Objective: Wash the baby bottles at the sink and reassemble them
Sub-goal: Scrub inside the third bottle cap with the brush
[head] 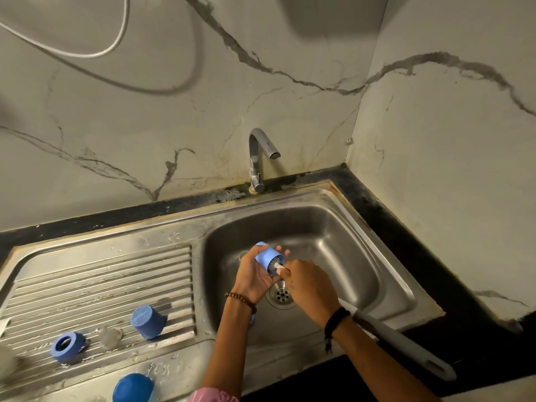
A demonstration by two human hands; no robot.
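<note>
Over the steel sink basin (348, 250) my left hand (255, 274) grips a blue bottle cap (268, 258), its open end turned toward my right hand. My right hand (307, 285) grips a bottle brush; its bristle head (275, 265) sits inside the cap and its long grey handle (406, 346) runs back past my right wrist. On the ribbed drainboard (101, 285) lie another blue cap (148, 322), a blue screw ring (68, 346), a clear teat (110, 338) and a blue domed piece (133, 388) at the front edge.
A chrome tap (258, 158) stands behind the basin, and no water shows at its spout. The drain (281, 294) lies just under my hands. Marble walls close the back and right. A black counter strip (406, 256) borders the sink on the right.
</note>
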